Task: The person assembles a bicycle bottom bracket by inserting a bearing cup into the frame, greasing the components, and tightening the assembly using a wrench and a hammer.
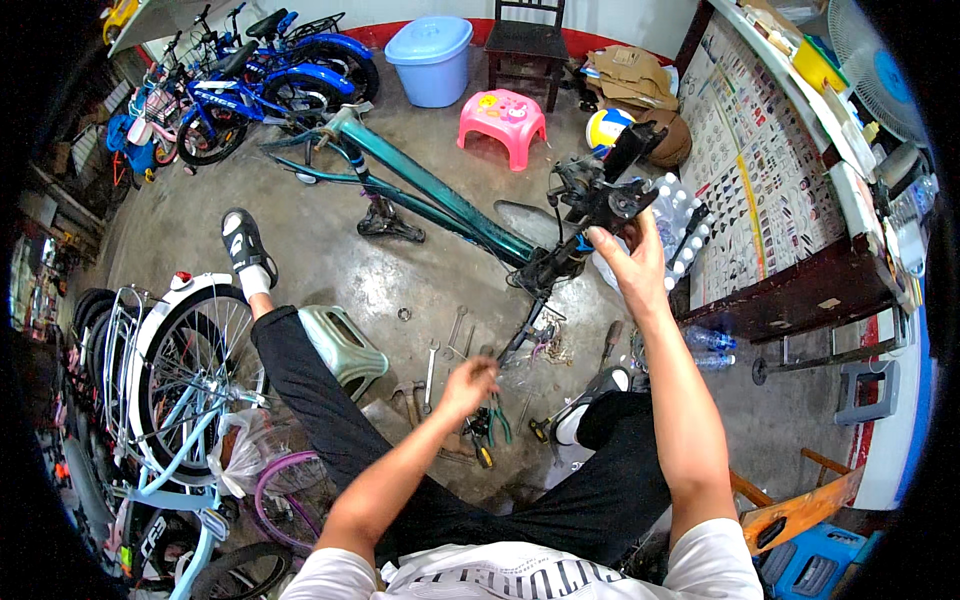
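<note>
A dark green bicycle frame (430,195) without wheels stretches across the middle, its front end towards me. My right hand (638,265) is closed around the black handlebar assembly (600,195) at that end, thumb on the near side. From the head tube a black fork leg (525,328) slants down towards the floor. At its lower end my left hand (470,388) has its fingers curled together; what they pinch is too small to make out. Below that hand lie pliers (500,422), a hammer (408,398) and a wrench (432,372).
A green stool (342,345) stands by my left leg, and a screwdriver (611,342) lies near my right foot. A light blue bicycle (190,440) is at left. Farther off are a pink stool (503,122), a blue bin (430,65) and bottles (682,225).
</note>
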